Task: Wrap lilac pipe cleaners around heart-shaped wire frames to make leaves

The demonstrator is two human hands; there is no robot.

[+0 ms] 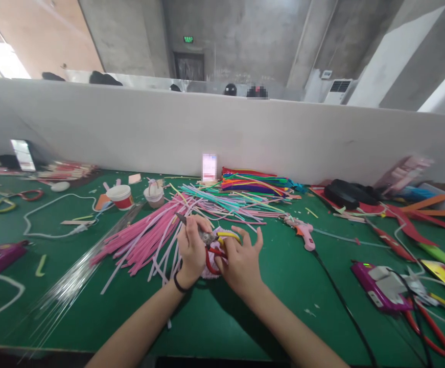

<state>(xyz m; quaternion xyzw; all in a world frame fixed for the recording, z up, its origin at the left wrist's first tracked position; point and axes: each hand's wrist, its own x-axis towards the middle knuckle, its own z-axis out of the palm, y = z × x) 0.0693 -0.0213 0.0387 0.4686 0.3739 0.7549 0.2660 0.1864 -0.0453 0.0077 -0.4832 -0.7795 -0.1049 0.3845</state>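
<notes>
Carefully, squeeze evenly with your right fingers (233, 249), grasping the pliers (207, 237) over the pink piece (213, 261); your left fingers (192, 232) curl by the pliers' head, exact hold unclear.

Table (124, 301) backs onto partition (149, 130). Centre phone (209, 167) stands near partition, pipe-cleaner pile (145, 230) in front. Pliers (210, 251) in right hand (245, 263), pile's near side. Paper cup (125, 203) behind pile, left. Glue gun (304, 235) right of hands; power strip (368, 289) nearer, farther right.
</notes>
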